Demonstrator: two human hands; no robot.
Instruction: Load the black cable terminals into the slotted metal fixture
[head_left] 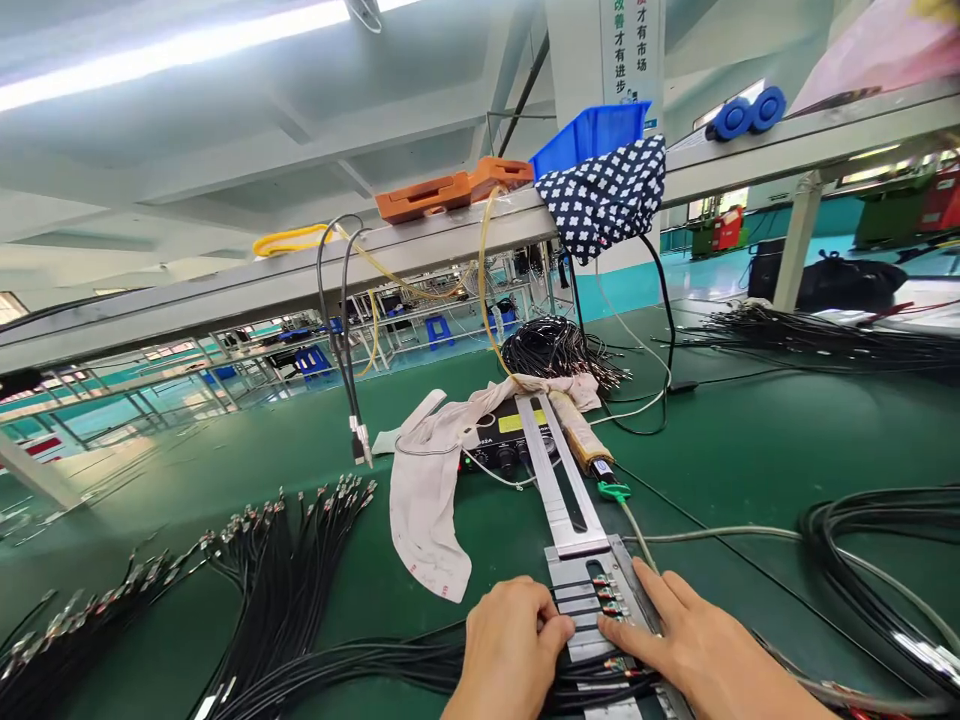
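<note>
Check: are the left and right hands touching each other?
Apart. The head view shows a strip of the metal fixture between the left hand and the right hand.

Both hands [511,645] at metal fixture [568,571]

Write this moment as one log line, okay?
left hand: curled, at plate; right hand: spread, on plate; cables: several across plate

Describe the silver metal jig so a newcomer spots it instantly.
Over the green tabletop, find the bare left hand and right hand. Between them runs the flat silver metal jig. Unlike the thin black cables, it has a long slot.
</note>
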